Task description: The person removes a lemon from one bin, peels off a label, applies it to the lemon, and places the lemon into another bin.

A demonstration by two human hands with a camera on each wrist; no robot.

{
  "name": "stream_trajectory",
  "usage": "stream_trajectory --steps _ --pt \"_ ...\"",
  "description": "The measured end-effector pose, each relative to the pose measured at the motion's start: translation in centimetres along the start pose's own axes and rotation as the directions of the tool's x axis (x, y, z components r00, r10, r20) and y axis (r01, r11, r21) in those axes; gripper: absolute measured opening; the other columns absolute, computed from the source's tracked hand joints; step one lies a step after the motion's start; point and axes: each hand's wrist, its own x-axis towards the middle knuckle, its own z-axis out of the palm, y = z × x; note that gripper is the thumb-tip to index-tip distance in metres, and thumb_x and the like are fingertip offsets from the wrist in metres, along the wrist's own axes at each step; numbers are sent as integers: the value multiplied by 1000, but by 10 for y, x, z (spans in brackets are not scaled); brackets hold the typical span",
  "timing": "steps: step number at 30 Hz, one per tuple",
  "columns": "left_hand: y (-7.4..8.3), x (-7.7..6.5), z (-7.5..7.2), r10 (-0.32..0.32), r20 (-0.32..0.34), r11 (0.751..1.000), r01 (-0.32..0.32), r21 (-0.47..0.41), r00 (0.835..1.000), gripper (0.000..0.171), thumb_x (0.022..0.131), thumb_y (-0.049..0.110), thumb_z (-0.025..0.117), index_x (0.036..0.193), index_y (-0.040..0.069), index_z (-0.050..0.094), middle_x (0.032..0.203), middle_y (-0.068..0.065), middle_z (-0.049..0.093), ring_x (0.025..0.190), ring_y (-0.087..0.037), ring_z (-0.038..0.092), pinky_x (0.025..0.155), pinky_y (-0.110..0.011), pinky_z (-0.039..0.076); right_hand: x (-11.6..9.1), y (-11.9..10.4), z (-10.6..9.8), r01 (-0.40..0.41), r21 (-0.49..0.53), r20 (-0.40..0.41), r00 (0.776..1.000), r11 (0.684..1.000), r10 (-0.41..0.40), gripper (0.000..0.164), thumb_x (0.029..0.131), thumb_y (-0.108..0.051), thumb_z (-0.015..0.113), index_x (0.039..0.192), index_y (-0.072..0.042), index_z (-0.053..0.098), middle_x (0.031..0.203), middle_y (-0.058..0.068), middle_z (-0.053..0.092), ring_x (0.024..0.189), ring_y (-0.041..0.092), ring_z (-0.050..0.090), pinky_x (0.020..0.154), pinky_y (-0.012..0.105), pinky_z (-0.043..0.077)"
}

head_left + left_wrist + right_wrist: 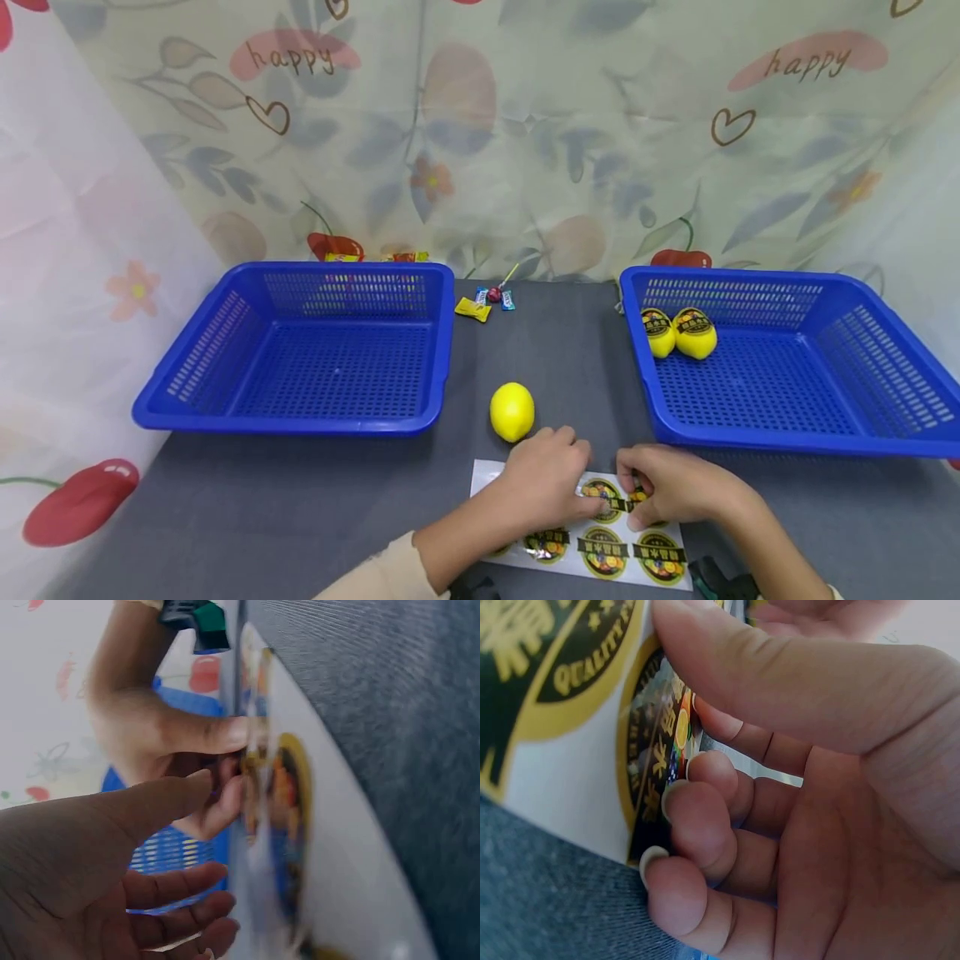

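A white sheet of round black-and-gold stickers [603, 552] lies on the grey table. My left hand [546, 475] is over the sheet's middle, thumb tip near a sticker in the upper row. In the left wrist view its thumb and fingers [176, 889] are apart and hold nothing. My right hand [678, 483] is at the sheet's right part, thumb and curled fingers pinching at a round sticker [656, 742]. The fingertips partly hide that sticker, so how far it is lifted cannot be seen. A plain yellow lemon [512, 412] sits just beyond the left hand.
A blue basket [292, 429] stands at left. Another blue basket [795, 446] at right holds two lemons [695, 333] bearing stickers. Between the baskets, toward the back, lie a yellow-wrapped candy [472, 310], a lollipop [495, 294] and small wrapped sweets. A patterned curtain [525, 150] hangs behind.
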Motion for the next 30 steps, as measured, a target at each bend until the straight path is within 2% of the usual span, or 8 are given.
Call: stream_trajectory --steps 2,4,20,26,30 --pt "4 3 5 -42 70 999 42 2 997 44 80 59 77 84 17 62 74 5 46 63 -11 44 55 -24 41 0 1 1 1 6 4 1000 1000 -1 37 71 -14 90 83 -14 55 69 -3 46 58 10 42 52 27 34" --pt "6 5 10 -58 87 998 58 -2 995 45 79 59 78 82 18 61 74 5 45 63 -12 45 53 -25 41 0 1 1 -1 13 10 1000 1000 1 37 71 -14 90 83 -14 55 68 -3 46 58 10 41 52 27 34" --pt "14 9 18 -81 27 996 80 45 996 43 74 52 83 76 19 56 74 5 47 61 -12 47 53 -26 42 1 1 -1 14 -3 -1 1000 1000 -14 38 70 -15 90 82 -15 54 69 -2 46 59 10 42 53 27 34" --pt "15 9 18 -87 17 996 87 34 996 42 74 50 84 76 18 56 73 5 46 61 -12 48 54 -26 42 1 2 -1 16 -5 -1 1000 1000 -16 37 70 -15 90 82 -15 55 69 -3 46 59 10 42 52 27 34" --pt "15 9 18 -86 21 996 85 10 996 40 74 47 85 82 18 58 74 6 47 62 -11 48 55 -25 41 1 1 -1 20 -11 -7 1000 1000 -20 38 70 -16 90 82 -15 55 69 -3 47 59 9 42 52 27 34"
